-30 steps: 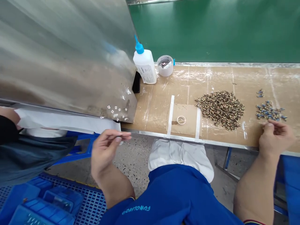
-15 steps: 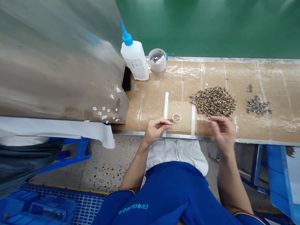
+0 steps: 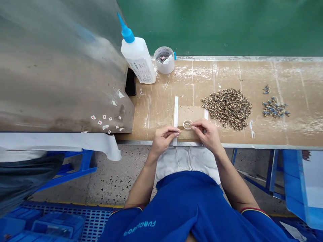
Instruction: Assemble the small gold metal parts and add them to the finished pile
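My left hand (image 3: 164,137) rests at the front edge of the cardboard-covered bench (image 3: 290,131), its fingers pinched on something thin that I cannot make out. My right hand (image 3: 207,132) is beside it, fingertips pinched on a small part at the rim of a little round ring (image 3: 187,124) on a taped-down cardboard square. A heap of small brown and cream parts (image 3: 228,107) lies just to the right of my right hand. Farther right is a small group of blue parts (image 3: 274,109).
A white squeeze bottle with a blue nozzle (image 3: 137,57) and a small white cup (image 3: 164,60) stand at the back left. A large metal panel (image 3: 58,64) rises on the left, with bits of tape stuck on it. Blue crates (image 3: 50,225) sit on the floor at the lower left.
My left hand came up from beside the metal panel to the bench edge. My right hand moved left from the blue parts, past the brown heap, to the small ring.
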Demonstrator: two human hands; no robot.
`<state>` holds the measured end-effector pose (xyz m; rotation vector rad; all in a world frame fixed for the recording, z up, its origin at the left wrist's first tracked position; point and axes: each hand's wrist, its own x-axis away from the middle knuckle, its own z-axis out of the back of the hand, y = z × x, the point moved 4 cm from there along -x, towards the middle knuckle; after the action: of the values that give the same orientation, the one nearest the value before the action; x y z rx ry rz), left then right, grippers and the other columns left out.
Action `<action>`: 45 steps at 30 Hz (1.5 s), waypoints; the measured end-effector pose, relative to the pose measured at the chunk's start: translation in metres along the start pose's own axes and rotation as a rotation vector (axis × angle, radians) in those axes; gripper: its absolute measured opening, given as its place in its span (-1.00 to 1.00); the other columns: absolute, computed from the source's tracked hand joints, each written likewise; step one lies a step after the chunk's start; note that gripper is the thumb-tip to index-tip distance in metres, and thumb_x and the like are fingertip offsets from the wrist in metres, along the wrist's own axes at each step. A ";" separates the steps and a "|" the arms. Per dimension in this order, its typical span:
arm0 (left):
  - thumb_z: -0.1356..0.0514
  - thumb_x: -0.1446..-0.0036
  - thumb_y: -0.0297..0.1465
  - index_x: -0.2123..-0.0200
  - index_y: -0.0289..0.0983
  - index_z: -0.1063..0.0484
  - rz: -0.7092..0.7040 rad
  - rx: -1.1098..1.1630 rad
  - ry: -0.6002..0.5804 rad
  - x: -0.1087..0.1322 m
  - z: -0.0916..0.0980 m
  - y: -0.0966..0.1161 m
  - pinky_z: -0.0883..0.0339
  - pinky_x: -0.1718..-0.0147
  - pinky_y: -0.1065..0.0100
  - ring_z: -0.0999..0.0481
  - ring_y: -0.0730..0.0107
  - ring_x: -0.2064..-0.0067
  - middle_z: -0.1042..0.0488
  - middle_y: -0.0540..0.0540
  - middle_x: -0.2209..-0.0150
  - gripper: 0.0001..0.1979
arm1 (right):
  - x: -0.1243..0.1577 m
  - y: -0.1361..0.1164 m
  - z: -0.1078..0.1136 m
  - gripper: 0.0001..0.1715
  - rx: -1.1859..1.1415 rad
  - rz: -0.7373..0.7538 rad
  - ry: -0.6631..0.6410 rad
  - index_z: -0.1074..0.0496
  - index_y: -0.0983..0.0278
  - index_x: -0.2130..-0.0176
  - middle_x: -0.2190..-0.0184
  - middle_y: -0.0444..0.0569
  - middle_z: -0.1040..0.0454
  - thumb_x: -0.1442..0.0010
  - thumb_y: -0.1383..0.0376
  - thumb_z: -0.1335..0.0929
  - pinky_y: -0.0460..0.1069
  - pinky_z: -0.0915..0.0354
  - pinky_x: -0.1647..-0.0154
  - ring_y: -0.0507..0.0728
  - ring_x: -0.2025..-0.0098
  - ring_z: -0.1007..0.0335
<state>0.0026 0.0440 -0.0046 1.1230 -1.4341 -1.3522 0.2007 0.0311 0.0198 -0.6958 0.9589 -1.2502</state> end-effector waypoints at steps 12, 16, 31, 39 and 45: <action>-0.36 -0.13 -0.34 0.30 -0.28 -0.61 -0.012 -0.058 -0.047 0.001 0.000 0.003 -0.58 0.32 0.44 -0.67 0.37 0.31 -0.67 -0.11 0.35 -0.87 | -0.019 -0.016 -0.004 -0.77 0.304 0.221 -0.011 -0.55 0.18 0.27 0.21 0.01 -0.43 -0.37 0.33 -0.31 0.04 -0.32 0.25 0.11 0.28 -0.34; -0.35 -0.13 -0.33 0.24 -0.30 -0.60 0.053 -0.067 -0.056 0.002 -0.003 -0.001 -0.59 0.30 0.41 -0.68 0.34 0.31 -0.67 -0.12 0.34 -0.83 | -0.020 -0.015 0.004 -0.77 0.249 0.193 -0.020 -0.53 0.22 0.31 0.27 0.01 -0.43 -0.37 0.30 -0.31 0.05 -0.32 0.24 0.13 0.26 -0.35; -0.27 -0.26 -0.24 0.47 -0.29 -0.51 -0.185 -0.433 -0.191 -0.002 -0.021 0.016 -0.16 0.54 0.42 -0.29 0.51 0.56 -0.40 0.00 0.56 -0.70 | 0.030 0.003 -0.013 -0.60 -0.342 -0.234 0.251 -0.39 0.17 0.23 0.35 -0.02 -0.58 -0.33 -0.09 -0.31 0.02 -0.43 0.47 0.12 0.43 -0.49; -0.28 -0.25 -0.26 0.48 -0.29 -0.48 -0.178 -0.429 -0.174 -0.001 -0.021 0.014 -0.13 0.54 0.42 -0.26 0.53 0.57 -0.36 0.03 0.57 -0.70 | 0.029 0.003 -0.018 -0.66 -0.312 -0.174 0.186 -0.41 0.17 0.22 0.34 -0.02 -0.61 -0.37 -0.03 -0.30 0.00 -0.44 0.50 0.12 0.42 -0.52; -0.26 -0.26 -0.24 0.49 -0.28 -0.48 -0.185 -0.442 -0.168 -0.001 -0.022 0.014 -0.13 0.54 0.42 -0.26 0.52 0.57 -0.37 0.02 0.56 -0.69 | 0.030 0.005 -0.019 -0.65 -0.285 -0.188 0.160 -0.43 0.17 0.22 0.35 -0.01 -0.60 -0.35 -0.03 -0.31 0.02 -0.46 0.46 0.12 0.45 -0.50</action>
<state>0.0233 0.0399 0.0107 0.8801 -1.0834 -1.8230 0.1873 0.0040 -0.0001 -0.9364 1.2413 -1.3629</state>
